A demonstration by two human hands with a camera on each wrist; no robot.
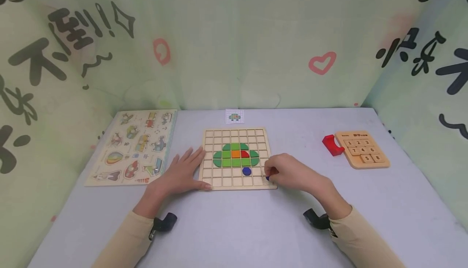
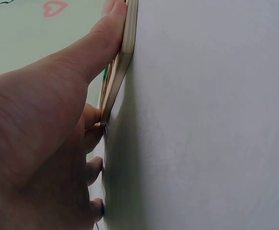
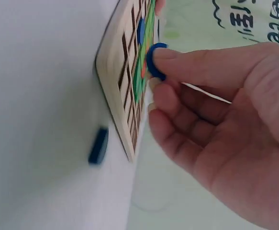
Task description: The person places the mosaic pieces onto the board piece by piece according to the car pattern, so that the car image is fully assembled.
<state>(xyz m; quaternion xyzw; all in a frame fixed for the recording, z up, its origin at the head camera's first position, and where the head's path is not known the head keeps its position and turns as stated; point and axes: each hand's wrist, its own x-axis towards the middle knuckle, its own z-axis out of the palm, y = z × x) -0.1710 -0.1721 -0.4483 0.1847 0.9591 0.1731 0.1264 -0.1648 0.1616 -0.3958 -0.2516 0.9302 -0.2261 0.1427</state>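
A wooden grid board point(image 1: 222, 182) lies in front of me, with green, orange and red pieces in its middle and a round blue piece point(image 1: 246, 171) below them. My left hand point(image 1: 183, 172) rests at the board's left edge, fingers spread, the thumb along its near left corner. Over the board's right side, my right hand point(image 1: 289, 172) pinches a blue disc point(image 3: 157, 61) between thumb and fingertips. Another blue piece point(image 3: 98, 146) lies on the table beside the board in the right wrist view; in the head view my right hand hides it.
A small picture card point(image 1: 234, 116) lies behind the board. To the left is a large picture puzzle board point(image 1: 135, 148). On the right are a red arched block point(image 1: 333, 145) and a wooden number board point(image 1: 378, 160). Printed curtains point(image 1: 256, 48) stand behind the table point(image 1: 234, 227).
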